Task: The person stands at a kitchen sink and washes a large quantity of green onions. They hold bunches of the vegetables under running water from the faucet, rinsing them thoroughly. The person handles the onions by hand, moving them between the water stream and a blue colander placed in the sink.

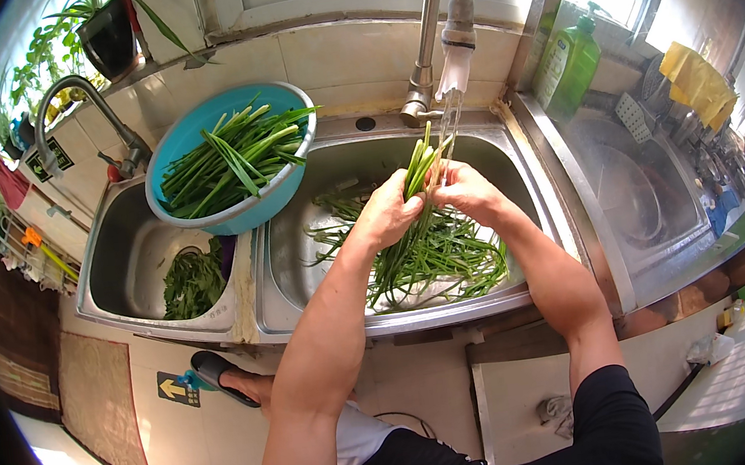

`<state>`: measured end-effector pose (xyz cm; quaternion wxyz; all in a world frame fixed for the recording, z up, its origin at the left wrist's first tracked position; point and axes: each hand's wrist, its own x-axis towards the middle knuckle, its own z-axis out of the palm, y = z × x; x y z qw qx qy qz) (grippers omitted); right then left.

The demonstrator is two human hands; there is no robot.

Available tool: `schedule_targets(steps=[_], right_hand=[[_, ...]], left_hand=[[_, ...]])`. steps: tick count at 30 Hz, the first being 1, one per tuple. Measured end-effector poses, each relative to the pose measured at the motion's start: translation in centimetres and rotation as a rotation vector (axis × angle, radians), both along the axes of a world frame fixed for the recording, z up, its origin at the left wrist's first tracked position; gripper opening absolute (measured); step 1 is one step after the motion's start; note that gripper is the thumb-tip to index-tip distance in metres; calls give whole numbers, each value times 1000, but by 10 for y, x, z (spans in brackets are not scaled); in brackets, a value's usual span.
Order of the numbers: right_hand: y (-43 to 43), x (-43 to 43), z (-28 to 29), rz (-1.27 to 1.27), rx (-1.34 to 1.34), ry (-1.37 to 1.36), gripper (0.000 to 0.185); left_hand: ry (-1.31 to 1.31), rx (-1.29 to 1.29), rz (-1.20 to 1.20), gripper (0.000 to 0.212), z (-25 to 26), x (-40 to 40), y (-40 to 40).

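Above the right basin of a steel double sink (292, 241), my left hand (389, 211) grips a bunch of garlic chives (417, 168), pale stem ends up. Its green leaves hang towards the basin. My right hand (470, 189) pinches the same stems from the other side, its fingertips partly hidden. Water (451, 115) runs from the faucet (460, 26) onto the stems and the right fingers. More loose chives (456, 251) lie tangled on the basin floor below both hands.
A blue plastic basin (242, 220) heaped with chives straddles the divider at the back. Leafy greens (194, 282) lie in the left sink basin, beneath a second faucet (108, 114). A metal-framed transparent partition (581, 210) borders the right side, near a green pump bottle (569, 62).
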<state>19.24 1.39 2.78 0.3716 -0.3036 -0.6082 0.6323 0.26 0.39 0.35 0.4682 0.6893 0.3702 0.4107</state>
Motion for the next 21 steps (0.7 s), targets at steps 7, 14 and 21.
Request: schedule_targets(steps=[7,14,21], right_hand=[[6,3,-10,-66,140,-132,28],[5,1,-9,7,266,-291,30],[5,-2,-9,56,257,-317,34]], left_hand=[[-160,-107,12,20,-1,4,3],[-261,-148,53,24,10,9,-4],[-414,-122,67,16,7,15,-4]])
